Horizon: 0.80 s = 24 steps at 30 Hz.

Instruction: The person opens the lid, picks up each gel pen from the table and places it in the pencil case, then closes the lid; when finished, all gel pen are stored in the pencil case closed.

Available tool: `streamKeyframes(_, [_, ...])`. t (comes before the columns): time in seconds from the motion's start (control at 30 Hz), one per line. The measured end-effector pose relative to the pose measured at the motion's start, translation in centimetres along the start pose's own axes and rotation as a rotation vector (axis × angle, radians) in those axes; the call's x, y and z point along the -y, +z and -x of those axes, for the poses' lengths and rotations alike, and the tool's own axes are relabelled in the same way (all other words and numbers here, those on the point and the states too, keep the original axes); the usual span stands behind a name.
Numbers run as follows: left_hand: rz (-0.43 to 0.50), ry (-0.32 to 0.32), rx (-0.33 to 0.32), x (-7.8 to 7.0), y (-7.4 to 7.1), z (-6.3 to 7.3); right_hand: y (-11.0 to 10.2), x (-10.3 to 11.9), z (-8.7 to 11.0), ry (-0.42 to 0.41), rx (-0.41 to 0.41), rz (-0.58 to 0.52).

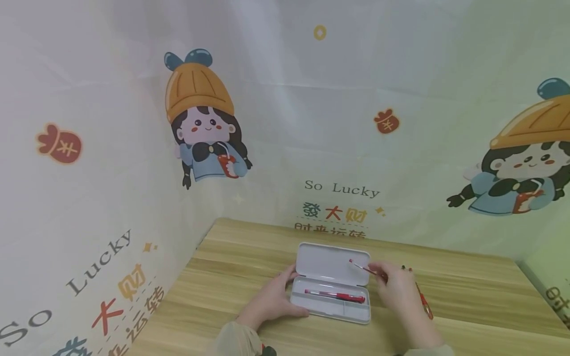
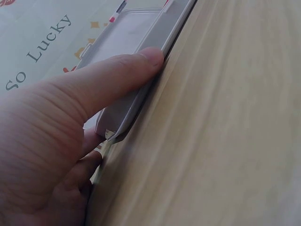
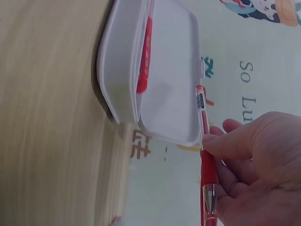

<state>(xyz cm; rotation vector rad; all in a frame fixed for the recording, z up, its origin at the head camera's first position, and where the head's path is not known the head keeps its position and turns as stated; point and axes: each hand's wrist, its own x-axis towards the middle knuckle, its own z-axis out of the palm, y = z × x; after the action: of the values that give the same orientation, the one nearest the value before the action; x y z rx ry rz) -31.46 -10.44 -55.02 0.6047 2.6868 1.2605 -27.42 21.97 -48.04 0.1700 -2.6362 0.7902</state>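
Observation:
A white pencil case [image 1: 331, 309] lies on the table with its lid [image 1: 331, 262] raised toward the back. Inside its tray rests a red pen [image 1: 338, 295], cap end to the right. My left hand [image 1: 275, 299] grips the case at its left end, thumb [image 2: 151, 56] along the front edge and fingers behind. Just right of the case, my right hand [image 1: 396, 287] pinches another red pen [image 3: 207, 165] between thumb and fingers. That pen has a clear barrel, and in the head view its end overlaps the raised lid.
Right of the right hand, partly hidden behind it, lies another red pen [image 1: 425, 301] with small dark and red tips near it. The wood-grain table [image 1: 240, 257] meets a printed backdrop [image 1: 276, 148] at the back and left.

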Motion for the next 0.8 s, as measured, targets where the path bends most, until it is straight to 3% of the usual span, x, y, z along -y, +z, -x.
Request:
streamKeyframes(0.2, [-0.001,-0.005,0.001,0.1,-0.1,-0.2,2.2,1.2,-0.4,-0.013,0.108,-0.036])
streamKeyframes(0.47, [0.005,-0.003,0.0,0.1,-0.1,-0.2,5.0,2.5,-0.8,-0.12,0.169,-0.041])
streamKeyframes(0.8, [0.012,0.002,0.004,0.3,0.0,-0.3,6.2,3.0,-1.1,-0.128,0.287,-0.057])
